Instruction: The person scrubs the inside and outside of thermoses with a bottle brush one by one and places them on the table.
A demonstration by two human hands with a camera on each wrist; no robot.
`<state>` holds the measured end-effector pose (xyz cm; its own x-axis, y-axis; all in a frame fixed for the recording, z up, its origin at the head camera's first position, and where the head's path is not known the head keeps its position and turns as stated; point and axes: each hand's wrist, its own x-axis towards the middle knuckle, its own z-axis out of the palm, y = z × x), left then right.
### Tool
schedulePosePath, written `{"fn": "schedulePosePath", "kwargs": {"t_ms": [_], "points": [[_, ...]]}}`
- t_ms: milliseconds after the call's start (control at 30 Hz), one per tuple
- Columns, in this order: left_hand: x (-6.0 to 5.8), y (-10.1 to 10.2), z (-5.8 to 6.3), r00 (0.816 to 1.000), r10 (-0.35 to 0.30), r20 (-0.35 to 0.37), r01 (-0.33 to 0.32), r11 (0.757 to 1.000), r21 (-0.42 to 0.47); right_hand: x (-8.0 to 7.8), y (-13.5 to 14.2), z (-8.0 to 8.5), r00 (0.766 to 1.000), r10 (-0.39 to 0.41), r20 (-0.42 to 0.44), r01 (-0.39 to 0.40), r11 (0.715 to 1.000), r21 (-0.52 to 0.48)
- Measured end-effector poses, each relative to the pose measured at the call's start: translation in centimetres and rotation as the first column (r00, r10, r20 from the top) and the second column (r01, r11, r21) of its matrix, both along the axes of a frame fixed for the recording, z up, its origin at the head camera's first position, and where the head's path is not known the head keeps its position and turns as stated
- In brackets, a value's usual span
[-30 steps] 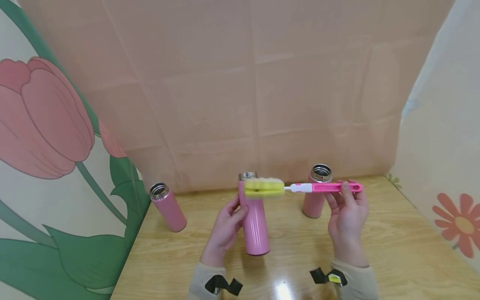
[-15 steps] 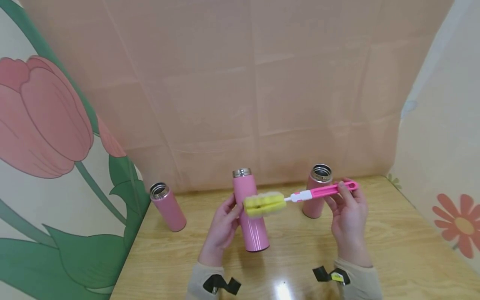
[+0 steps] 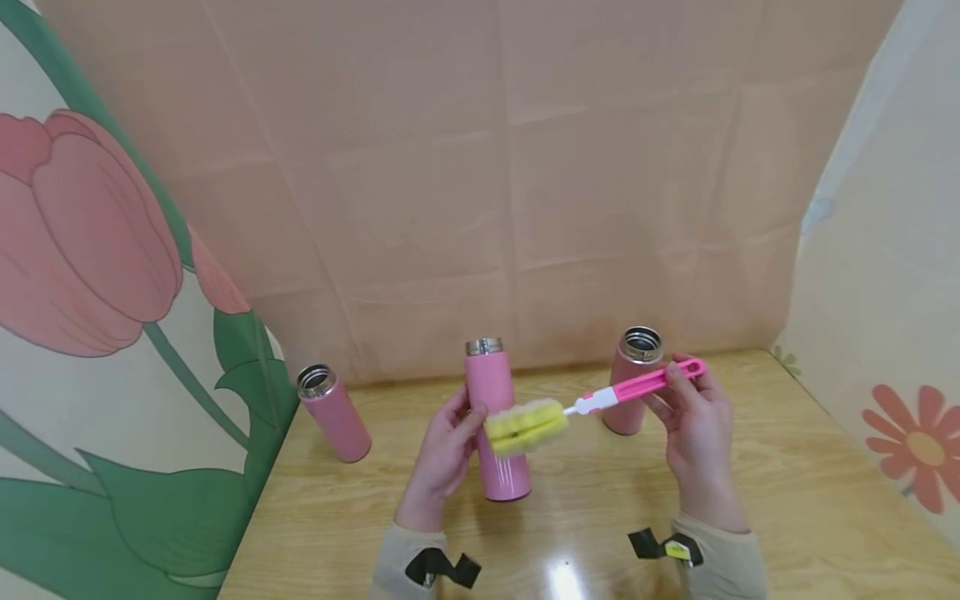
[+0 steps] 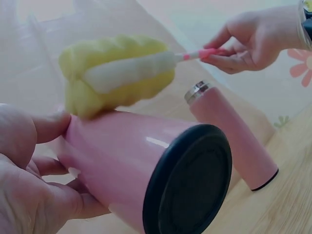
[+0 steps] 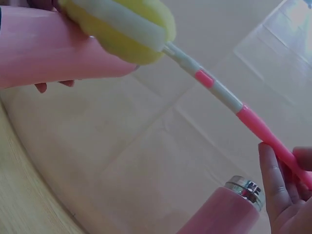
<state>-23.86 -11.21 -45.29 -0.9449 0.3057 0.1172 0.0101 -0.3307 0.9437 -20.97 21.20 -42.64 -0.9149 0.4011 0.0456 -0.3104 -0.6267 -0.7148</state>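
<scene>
My left hand (image 3: 442,450) grips a pink thermos bottle (image 3: 489,379) with a bare steel neck, raised and tilted over the table. Its black base (image 4: 190,185) faces the left wrist camera. In my right hand (image 3: 697,425) is a bottle brush (image 3: 600,400), pinched by its pink handle between thumb and fingers. The brush's yellow and white sponge head (image 4: 122,73) lies against the side of the held bottle, near my left thumb. Behind the handle stands a second pink bottle (image 3: 626,400), its lidless mouth showing.
A third pink bottle (image 3: 333,417), also lidless, stands at the left edge of the wooden table (image 3: 300,517). A light brown sheet (image 3: 420,208) hangs behind the table. Walls painted with flowers (image 3: 918,446) flank both sides.
The sponge head has gone from near the neck of the held bottle down along its side, and the brush now slopes down leftward. The held bottle has shifted slightly left.
</scene>
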Motion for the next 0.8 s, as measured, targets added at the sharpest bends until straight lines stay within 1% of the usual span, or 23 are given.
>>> {"fn": "schedulePosePath", "kwargs": {"t_ms": [133, 300, 433, 667, 800], "points": [[-0.04, -0.01, -0.03, 1.000, 0.031, 0.002, -0.031, 0.999, 0.024, 0.02, -0.10, -0.14, 0.998, 0.061, -0.010, -0.060, 0.995, 0.081], [0.12, -0.09, 0.11, 0.999, 0.053, -0.003, -0.053, 0.998, 0.035, 0.08, -0.26, -0.29, 0.993, 0.119, -0.008, -0.116, 0.983, 0.142], [0.12, -0.13, 0.20, 0.997, 0.078, 0.009, -0.079, 0.996, 0.038, 0.16, -0.37, -0.32, 0.990, 0.139, -0.003, -0.136, 0.973, 0.185], [-0.09, -0.05, 0.23, 0.989, 0.142, 0.034, -0.144, 0.988, 0.052, 0.17, -0.41, -0.35, 0.985, 0.171, 0.025, -0.172, 0.949, 0.264], [-0.05, -0.05, 0.19, 0.987, 0.157, 0.036, -0.159, 0.986, 0.054, 0.21, -0.55, -0.34, 0.984, 0.172, 0.040, -0.177, 0.941, 0.289]]}}
